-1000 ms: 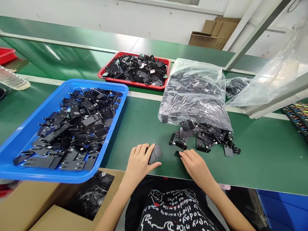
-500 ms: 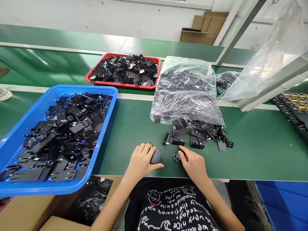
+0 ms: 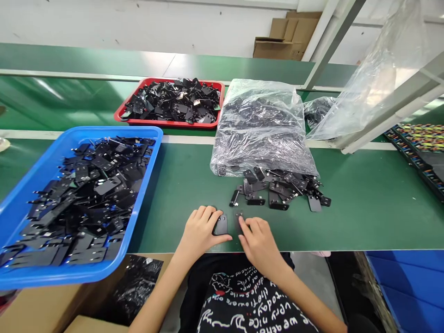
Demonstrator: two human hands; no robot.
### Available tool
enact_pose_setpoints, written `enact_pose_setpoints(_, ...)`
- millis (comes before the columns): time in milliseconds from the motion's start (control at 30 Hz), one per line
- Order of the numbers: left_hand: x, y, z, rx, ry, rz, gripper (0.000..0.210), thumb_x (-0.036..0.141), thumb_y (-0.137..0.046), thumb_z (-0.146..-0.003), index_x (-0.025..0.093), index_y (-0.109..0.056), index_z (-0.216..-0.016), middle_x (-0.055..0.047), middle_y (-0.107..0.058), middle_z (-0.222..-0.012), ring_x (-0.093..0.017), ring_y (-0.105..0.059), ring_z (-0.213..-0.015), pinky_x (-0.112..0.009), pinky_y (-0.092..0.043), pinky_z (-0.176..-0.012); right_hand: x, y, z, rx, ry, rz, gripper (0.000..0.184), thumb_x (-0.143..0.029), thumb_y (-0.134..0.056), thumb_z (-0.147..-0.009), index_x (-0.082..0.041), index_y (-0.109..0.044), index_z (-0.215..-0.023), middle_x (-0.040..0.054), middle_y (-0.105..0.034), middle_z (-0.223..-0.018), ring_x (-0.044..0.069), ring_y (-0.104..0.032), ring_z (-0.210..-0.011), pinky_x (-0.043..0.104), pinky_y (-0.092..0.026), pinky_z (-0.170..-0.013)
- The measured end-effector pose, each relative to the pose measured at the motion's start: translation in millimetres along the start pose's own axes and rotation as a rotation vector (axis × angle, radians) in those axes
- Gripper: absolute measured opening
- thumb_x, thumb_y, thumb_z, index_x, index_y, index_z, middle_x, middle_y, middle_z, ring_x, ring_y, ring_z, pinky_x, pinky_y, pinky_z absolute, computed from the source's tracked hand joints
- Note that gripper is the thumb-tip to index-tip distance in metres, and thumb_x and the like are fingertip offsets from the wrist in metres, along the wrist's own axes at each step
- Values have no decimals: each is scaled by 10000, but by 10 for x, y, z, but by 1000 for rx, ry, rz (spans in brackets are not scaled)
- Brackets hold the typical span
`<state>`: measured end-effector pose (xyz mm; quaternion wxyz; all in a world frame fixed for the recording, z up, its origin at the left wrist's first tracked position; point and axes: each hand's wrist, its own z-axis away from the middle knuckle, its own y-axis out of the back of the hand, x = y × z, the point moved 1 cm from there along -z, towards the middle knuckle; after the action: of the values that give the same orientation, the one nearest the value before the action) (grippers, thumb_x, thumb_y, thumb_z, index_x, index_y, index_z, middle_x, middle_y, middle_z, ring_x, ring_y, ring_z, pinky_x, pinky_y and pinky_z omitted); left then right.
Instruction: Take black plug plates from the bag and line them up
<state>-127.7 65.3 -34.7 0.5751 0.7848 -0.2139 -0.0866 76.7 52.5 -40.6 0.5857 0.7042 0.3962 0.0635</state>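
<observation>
My left hand (image 3: 200,230) rests at the near edge of the green table, thumb and fingers closed around a flat dark grey plastic piece (image 3: 221,225) with small metal pins near its top. Just right of it, my right hand (image 3: 258,238) pinches another black plastic piece (image 3: 238,221) between thumb and fingers. A narrow gap separates the two pieces. Beyond my hands lies a loose pile of similar black pieces (image 3: 280,187), some with shiny pins, spilling from the mouth of a clear plastic bag (image 3: 262,125) filled with more of them.
On the left stands a blue tray (image 3: 147,189) heaped with black plastic pieces. Behind it, a red tray (image 3: 221,99) holds smaller black parts. A slanted metal post (image 3: 385,118) with hanging clear plastic rises at the right, near a black tray of colourful parts (image 3: 421,143).
My right hand has moved left with its piece, bringing it close beside the one in my left hand. The left hand keeps its hold, and the camera view has shifted slightly.
</observation>
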Motion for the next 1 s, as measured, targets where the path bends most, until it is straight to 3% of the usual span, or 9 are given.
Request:
enact_pose_setpoints(133,-9,5,2,-18,9,-21,561,660,-605,-765,150,-612,-999,-74,-615,-920,-208,-518,-833,-323,-386,-716,-81,-4,-140,3,64,-46,309,-80,-435,-920,-131,-598,-1177,107,-582,-1026,230,-508,-959,372,-451,-828)
enact_pose_setpoints(300,71,61,-34,-1,-26,-74,722,716,-605,-721,126,-599,-1137,-105,-633,-992,-242,-541,-917,-374,-385,-823,246,74,-548,47,65,7,386,-31,-405,-930,-161,-567,-1256,122,-539,-1280,273,-457,-1111,439,-386,-914)
enact_pose_setpoints(367,117,74,-50,2,-21,-108,708,703,-637,-705,128,-612,-1118,-104,-636,-991,-249,-545,-921,-386,-378,-837,312,62,-716,35,65,32,309,-50,-439,-938,-164,-620,-1161,119,-567,-1236,283,-466,-1098,433,-391,-887)
enact_pose_setpoints(433,132,70,-51,-8,0,-134,659,670,-678,-692,133,-629,-1071,-94,-636,-968,-247,-547,-903,-380,-378,-815,298,44,-789,33,43,38,202,-93,-478,-949,-160,-661,-1001,107,-616,-1056,271,-502,-1008,403,-411,-836)
enact_pose_setpoints(600,24,24,-13,-23,-11,-74,574,628,-658,-740,147,-630,-1051,-75,-624,-929,-216,-539,-847,-332,-385,-740,157,16,-514,64,-87,-20,127,-127,-544,-945,-177,-636,-873,15,-565,-760,175,-530,-772,269,-446,-696)
enact_pose_setpoints(733,-16,16,-29,-19,-37,-29,580,644,-649,-733,142,-630,-1024,-73,-619,-931,-210,-536,-842,-327,-388,-727,127,-41,-272,76,-199,-2,263,-146,-564,-929,-197,-519,-676,-15,-502,-616,167,-489,-612,280,-374,-544)
enact_pose_setpoints(900,38,21,-72,-46,-56,-48,618,618,-681,-723,146,-614,-1117,-82,-625,-980,-228,-547,-891,-349,-401,-770,153,-14,-278,95,-196,46,282,-226,-526,-964,-207,-496,-684,15,-523,-659,194,-504,-652,304,-373,-559)
enact_pose_setpoints(1000,33,28,-78,-48,-63,-54,562,582,-699,-728,158,-627,-1090,-76,-632,-974,-221,-553,-881,-344,-405,-764,273,107,-353,129,-148,63,138,-185,-476,-973,-172,-599,-913,77,-593,-883,225,-541,-805,333,-446,-695)
